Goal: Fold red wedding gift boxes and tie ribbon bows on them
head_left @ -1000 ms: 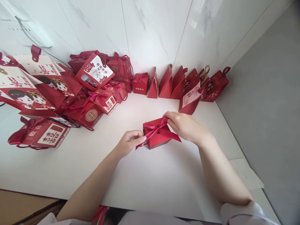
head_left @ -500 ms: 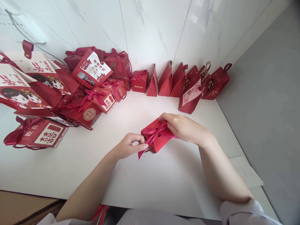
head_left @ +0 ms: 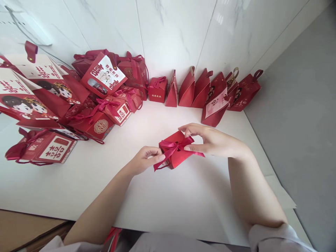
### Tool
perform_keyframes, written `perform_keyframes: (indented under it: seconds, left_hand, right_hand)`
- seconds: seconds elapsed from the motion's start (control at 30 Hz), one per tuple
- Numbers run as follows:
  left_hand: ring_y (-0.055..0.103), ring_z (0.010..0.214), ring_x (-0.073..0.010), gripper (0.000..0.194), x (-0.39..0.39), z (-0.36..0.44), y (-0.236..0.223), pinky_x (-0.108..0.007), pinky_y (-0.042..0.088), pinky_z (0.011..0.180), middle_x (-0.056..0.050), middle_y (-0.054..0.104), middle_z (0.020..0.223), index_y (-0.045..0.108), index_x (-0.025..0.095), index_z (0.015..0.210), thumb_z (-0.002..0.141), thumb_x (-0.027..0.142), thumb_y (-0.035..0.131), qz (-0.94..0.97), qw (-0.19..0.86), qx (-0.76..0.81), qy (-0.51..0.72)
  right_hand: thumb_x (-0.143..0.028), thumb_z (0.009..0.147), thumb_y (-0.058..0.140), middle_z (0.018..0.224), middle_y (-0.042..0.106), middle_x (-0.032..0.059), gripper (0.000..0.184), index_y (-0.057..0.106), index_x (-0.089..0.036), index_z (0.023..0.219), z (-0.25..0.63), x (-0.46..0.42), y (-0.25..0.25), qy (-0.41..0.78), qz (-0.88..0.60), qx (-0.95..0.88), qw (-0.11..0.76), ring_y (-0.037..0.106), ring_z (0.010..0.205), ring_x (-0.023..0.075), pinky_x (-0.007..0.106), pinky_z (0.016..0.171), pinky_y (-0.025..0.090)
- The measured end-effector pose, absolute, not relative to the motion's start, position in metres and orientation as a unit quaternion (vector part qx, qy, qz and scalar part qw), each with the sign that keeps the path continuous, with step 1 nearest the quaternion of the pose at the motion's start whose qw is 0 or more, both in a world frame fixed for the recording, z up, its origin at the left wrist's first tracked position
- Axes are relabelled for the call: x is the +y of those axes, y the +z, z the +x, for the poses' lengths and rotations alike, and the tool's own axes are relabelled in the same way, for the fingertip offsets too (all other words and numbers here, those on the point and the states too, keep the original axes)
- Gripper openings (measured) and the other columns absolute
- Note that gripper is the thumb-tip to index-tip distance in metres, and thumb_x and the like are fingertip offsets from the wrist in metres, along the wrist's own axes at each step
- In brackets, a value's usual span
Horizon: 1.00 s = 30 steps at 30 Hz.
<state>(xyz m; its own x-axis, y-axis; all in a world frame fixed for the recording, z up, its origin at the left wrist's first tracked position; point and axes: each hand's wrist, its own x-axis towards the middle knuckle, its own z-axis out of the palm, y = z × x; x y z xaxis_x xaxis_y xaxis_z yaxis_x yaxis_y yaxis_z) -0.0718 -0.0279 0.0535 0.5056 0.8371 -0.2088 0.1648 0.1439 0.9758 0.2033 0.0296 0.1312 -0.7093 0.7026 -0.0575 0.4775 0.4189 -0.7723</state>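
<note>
A small red gift box (head_left: 181,159) with a magenta satin ribbon (head_left: 172,149) tied in a bow on top rests on the white table in front of me. My left hand (head_left: 148,160) is closed at the box's left side, its thumb on a ribbon tail and its fingertips partly hidden behind it. From the right, my right hand (head_left: 207,140) curls over the box; the thumb presses by the bow and the fingers reach the far edge. A second ribbon tail sticks out under that thumb. Dark red cord shows at the box's lower left.
Many red gift boxes with ribbons and Chinese characters crowd the left, including one with a white label (head_left: 56,151). Along the tiled wall (head_left: 170,31) stands a row of red boxes, among them a cube-shaped box (head_left: 157,91). A grey panel (head_left: 296,115) bounds the right side.
My right hand has shifted slightly right and opened a gap between thumb and fingers, uncovering more of the bow. My left hand remains on the left ribbon tail. The view has tilted slightly.
</note>
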Motion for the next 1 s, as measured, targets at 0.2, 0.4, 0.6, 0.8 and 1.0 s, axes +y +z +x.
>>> perform_keyframes:
  seconds: [0.2, 0.4, 0.6, 0.8, 1.0]
  left_hand:
    - [0.059, 0.077, -0.0151, 0.032, -0.0285, -0.0681, 0.0560, -0.028, 0.047, 0.075, -0.006, 0.067, 0.080, 0.070, 0.014, 0.079, 0.089, 0.044, 0.065, 0.613, 0.609, 0.439, 0.244]
    - [0.055, 0.071, -0.0122, 0.031, -0.0270, -0.0716, 0.0586, -0.026, 0.046, 0.070, -0.004, 0.061, 0.077, 0.066, 0.013, 0.074, 0.090, 0.039, 0.065, 0.612, 0.632, 0.403, 0.252]
    - [0.052, 0.067, -0.0113, 0.034, -0.0285, -0.0702, 0.0578, -0.025, 0.044, 0.065, -0.004, 0.059, 0.075, 0.065, 0.013, 0.075, 0.088, 0.044, 0.066, 0.590, 0.647, 0.409, 0.258]
    - [0.060, 0.076, -0.0137, 0.037, -0.0299, -0.0650, 0.0520, -0.025, 0.046, 0.072, -0.005, 0.065, 0.077, 0.068, 0.013, 0.077, 0.090, 0.048, 0.064, 0.552, 0.641, 0.439, 0.303]
    - [0.058, 0.072, -0.0113, 0.034, -0.0290, -0.0688, 0.0514, -0.023, 0.044, 0.069, -0.003, 0.066, 0.075, 0.068, 0.014, 0.074, 0.092, 0.042, 0.063, 0.582, 0.617, 0.434, 0.302]
  right_hand:
    - [-0.055, 0.094, 0.051, 0.148, 0.050, 0.0026, 0.036, 0.064, -0.023, 0.084, 0.2042, 0.0334, 0.1323, 0.444, -0.389, -0.802, 0.092, 0.058, 0.121, 0.0261, 0.038, 0.099, 0.043]
    - [-0.051, 0.096, 0.049, 0.145, 0.052, 0.0026, 0.033, 0.068, -0.025, 0.091, 0.2101, 0.0376, 0.1272, 0.418, -0.396, -0.814, 0.072, 0.055, 0.124, 0.0265, 0.039, 0.101, 0.042]
    - [-0.047, 0.096, 0.047, 0.131, 0.061, 0.0050, 0.031, 0.070, -0.025, 0.098, 0.2076, 0.0379, 0.1271, 0.410, -0.377, -0.829, 0.057, 0.058, 0.117, 0.0267, 0.038, 0.097, 0.044]
    - [-0.045, 0.097, 0.046, 0.125, 0.062, 0.0057, 0.031, 0.070, -0.026, 0.101, 0.2076, 0.0365, 0.1285, 0.404, -0.372, -0.834, 0.050, 0.059, 0.112, 0.0254, 0.037, 0.094, 0.045]
    - [-0.039, 0.096, 0.049, 0.123, 0.063, 0.0033, 0.024, 0.067, -0.024, 0.089, 0.2084, 0.0380, 0.1268, 0.413, -0.369, -0.831, 0.053, 0.061, 0.106, 0.0229, 0.036, 0.092, 0.045]
